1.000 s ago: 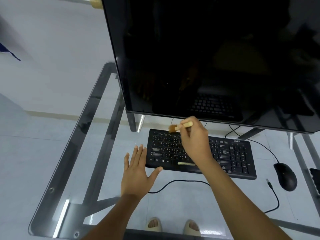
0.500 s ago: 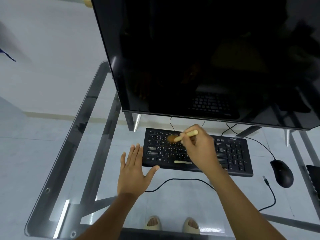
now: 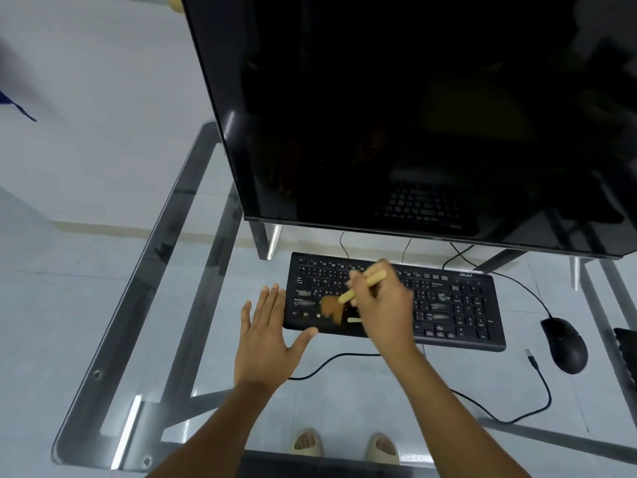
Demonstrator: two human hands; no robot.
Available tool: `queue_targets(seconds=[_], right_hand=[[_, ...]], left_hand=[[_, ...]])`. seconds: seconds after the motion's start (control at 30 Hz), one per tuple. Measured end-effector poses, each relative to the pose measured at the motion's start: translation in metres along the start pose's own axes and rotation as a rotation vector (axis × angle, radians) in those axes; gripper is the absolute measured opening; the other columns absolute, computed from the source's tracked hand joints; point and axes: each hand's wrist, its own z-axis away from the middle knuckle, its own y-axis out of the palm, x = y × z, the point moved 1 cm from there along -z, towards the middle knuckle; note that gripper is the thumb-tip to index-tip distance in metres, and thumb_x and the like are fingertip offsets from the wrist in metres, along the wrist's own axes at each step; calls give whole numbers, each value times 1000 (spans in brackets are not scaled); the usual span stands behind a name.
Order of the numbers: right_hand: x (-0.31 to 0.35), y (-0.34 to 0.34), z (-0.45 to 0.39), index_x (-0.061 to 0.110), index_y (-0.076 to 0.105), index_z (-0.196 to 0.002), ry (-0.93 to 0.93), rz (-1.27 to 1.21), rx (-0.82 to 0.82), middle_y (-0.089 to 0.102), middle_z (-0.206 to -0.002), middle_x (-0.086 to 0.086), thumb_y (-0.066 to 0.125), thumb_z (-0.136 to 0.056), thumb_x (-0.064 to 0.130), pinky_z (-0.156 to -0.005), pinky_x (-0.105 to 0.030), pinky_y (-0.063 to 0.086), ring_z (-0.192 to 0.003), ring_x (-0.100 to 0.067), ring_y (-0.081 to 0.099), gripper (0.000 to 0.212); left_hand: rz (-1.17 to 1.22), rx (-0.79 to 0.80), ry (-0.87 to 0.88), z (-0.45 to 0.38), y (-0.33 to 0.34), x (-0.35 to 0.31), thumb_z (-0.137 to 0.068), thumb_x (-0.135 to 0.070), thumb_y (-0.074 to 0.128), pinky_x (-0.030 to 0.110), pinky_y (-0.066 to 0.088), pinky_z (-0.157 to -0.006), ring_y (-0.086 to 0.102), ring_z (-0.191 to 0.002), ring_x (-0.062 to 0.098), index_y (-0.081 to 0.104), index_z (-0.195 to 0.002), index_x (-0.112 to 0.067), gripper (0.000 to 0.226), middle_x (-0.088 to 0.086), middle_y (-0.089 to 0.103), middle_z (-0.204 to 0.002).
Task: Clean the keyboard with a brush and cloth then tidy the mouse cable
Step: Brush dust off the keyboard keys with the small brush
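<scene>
At centre frame, the right hand [image 3: 382, 305] pinches a pale wooden-handled brush [image 3: 358, 289], its brown bristles on the lower-left keys of the black keyboard [image 3: 455, 305] on the glass desk [image 3: 144, 305]; the left hand [image 3: 265, 339] lies flat, fingers spread, beside the keyboard's left edge.

R hand [image 3: 382, 305] grips brush [image 3: 348, 298] on keyboard [image 3: 458, 305]; L hand [image 3: 265, 339] flat beside it.

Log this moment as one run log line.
step: brushing keyboard | right hand: holds brush, bristles on lower-left keys | left hand: flat, steadying keyboard edge | mouse: untouched
</scene>
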Motion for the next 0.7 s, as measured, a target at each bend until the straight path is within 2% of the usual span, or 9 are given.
queue_targets(seconds=[0.07, 0.17, 0.23, 0.3, 0.4, 0.47, 0.53, 0.63, 0.7], right_hand=[[3, -8, -10, 11, 53, -81, 27, -66, -24, 71, -70, 5, 61, -93, 23, -52, -34, 56, -55, -10, 67, 19], [2, 3, -5, 12, 56, -83, 67, -43, 219, 71, -70, 1, 64, -92, 25, -55, -36, 59, -55, -12, 67, 18], [-4, -1, -4, 18, 55, -81, -49, 98, 130, 67, -63, 5, 63, -92, 28, -51, -29, 55, -54, -8, 64, 17], [-3, -12, -12, 20, 55, -84, -69, 45, 29, 67, -65, 4, 61, -93, 26, -53, -32, 55, -57, -10, 65, 14], [1, -11, -24, 15, 58, -88, -26, 56, 212, 70, -69, 4, 60, -94, 22, -64, -36, 58, -62, -10, 68, 10], [0, -9, -25, 14, 59, -90, -102, 122, 120, 68, -72, 8, 59, -94, 17, -59, -28, 55, -62, -3, 64, 6], [0, -9, -28, 12, 59, -94, -83, 13, 39, 69, -81, 4, 57, -94, 10, -61, -21, 52, -68, -2, 65, 3], [10, 3, -36, 11, 59, -96, -37, -2, 272, 70, -83, 0, 56, -94, 7, -66, -21, 57, -73, -8, 69, 5], [18, 14, -38, 13, 58, -95, -140, 87, 234, 68, -84, 0, 56, -94, 9, -61, -22, 53, -71, -7, 65, 4]], left_hand=[[-11, -18, 9, -8, -3, 1, -88, -73, 35, 42, 4, -120, 9, -147, 14, 25, -149, -13, 87, 2, 26, -156], [-23, -8, -5, -2, -4, 10, -88, -72, 36, 43, 6, -120, 10, -147, 14, 25, -149, -12, 87, 3, 26, -156], [-22, 12, -5, 6, -1, 9, -88, -72, 37, 43, 5, -120, 9, -147, 14, 24, -149, -13, 86, 2, 25, -157], [-14, 7, 9, 4, 0, 3, -88, -71, 38, 42, 4, -120, 9, -147, 14, 24, -149, -13, 85, 2, 25, -156], [-17, -7, 3, -3, -2, 2, -88, -71, 38, 40, 2, -119, 10, -147, 14, 25, -149, -11, 86, 3, 26, -156], [-18, 12, -1, 2, -2, 5, -88, -71, 36, 40, 2, -119, 9, -147, 14, 24, -149, -11, 86, 3, 25, -156], [-26, 34, 1, 7, -1, 4, -89, -72, 33, 41, 2, -119, 8, -147, 14, 21, -150, -12, 86, 2, 22, -157], [-58, 45, -16, 3, 0, 5, -90, -73, 27, 44, 4, -120, 4, -148, 15, 17, -151, -12, 87, 3, 19, -158], [-68, 66, -35, 3, -3, 12, -89, -74, 24, 46, 4, -119, 4, -147, 17, 17, -151, -11, 88, 5, 19, -158]])
